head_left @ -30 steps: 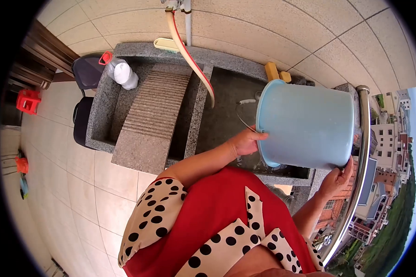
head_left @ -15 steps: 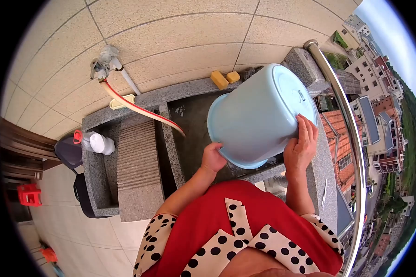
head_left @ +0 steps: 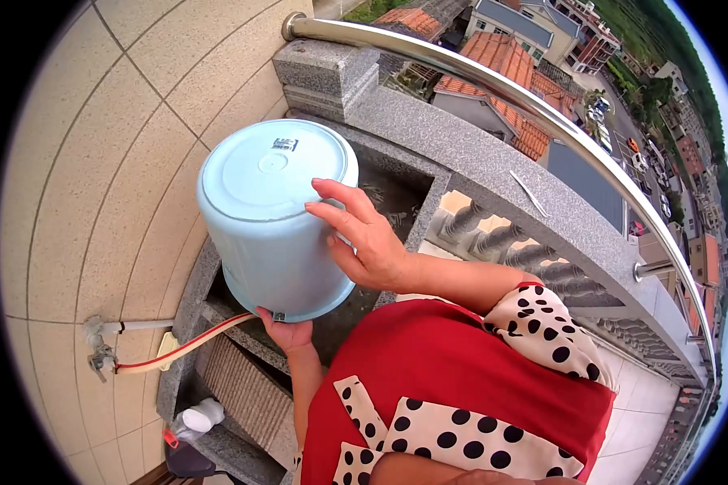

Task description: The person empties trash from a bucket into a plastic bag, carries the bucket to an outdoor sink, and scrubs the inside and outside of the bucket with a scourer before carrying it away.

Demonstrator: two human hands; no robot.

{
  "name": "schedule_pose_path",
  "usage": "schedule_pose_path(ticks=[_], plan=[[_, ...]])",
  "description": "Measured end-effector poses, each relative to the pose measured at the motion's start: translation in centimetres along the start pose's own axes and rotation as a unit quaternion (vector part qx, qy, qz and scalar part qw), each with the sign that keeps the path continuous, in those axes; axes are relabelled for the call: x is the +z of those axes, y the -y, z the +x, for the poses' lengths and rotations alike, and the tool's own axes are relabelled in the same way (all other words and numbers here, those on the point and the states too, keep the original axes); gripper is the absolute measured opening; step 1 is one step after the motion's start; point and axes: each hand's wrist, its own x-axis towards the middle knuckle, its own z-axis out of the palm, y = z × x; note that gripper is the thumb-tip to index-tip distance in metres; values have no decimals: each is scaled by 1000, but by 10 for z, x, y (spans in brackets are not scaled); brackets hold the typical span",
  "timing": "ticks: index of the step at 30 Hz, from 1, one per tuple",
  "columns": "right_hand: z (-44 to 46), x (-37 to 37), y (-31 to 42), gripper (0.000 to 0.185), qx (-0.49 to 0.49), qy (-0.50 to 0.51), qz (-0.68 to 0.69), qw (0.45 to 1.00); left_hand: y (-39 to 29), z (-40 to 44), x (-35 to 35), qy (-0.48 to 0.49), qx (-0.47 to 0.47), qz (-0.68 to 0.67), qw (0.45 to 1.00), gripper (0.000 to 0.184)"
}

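Note:
A light blue plastic bucket (head_left: 275, 242) is turned upside down over the stone sink, its base with a small label facing up and tilted slightly toward me. My left hand (head_left: 289, 330) grips its rim from below; most of those fingers are hidden behind the wall. At the upper right edge of the base, my right hand (head_left: 368, 242) holds the bucket with its fingers loosely spread and the thumb against the side. The granite sink basin (head_left: 419, 194) shows partly beneath, and the bucket's inside is hidden.
A red-striped hose (head_left: 178, 349) runs from the wall tap (head_left: 101, 356) to behind the bucket. Beside it are a ribbed washboard slab (head_left: 247, 388) and a white container (head_left: 202, 415). A stone ledge (head_left: 469, 153) and metal railing (head_left: 501, 81) border the drop to the houses.
My view has turned toward the railing. The bucket has gone from lying tilted sideways to nearly upright on its rim side, base up, and my right hand's fingers have spread more.

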Motion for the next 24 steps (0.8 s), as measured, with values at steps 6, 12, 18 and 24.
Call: schedule_pose_path(ticks=[6, 12, 18, 24], plan=[[-88, -67, -175, 50, 201, -52, -278, 938, -15, -8, 9, -20, 22, -7, 1000, 58], [-265, -208, -316, 39, 533, 76, -585, 606, -26, -17, 15, 123, -24, -50, 991, 55], [-281, -210, -309, 24, 578, 99, -570, 576, -36, -32, 52, 107, -12, -80, 991, 52], [-255, -175, -300, 23, 550, 37, -535, 640, -48, -54, 82, 87, 34, -88, 992, 52]])
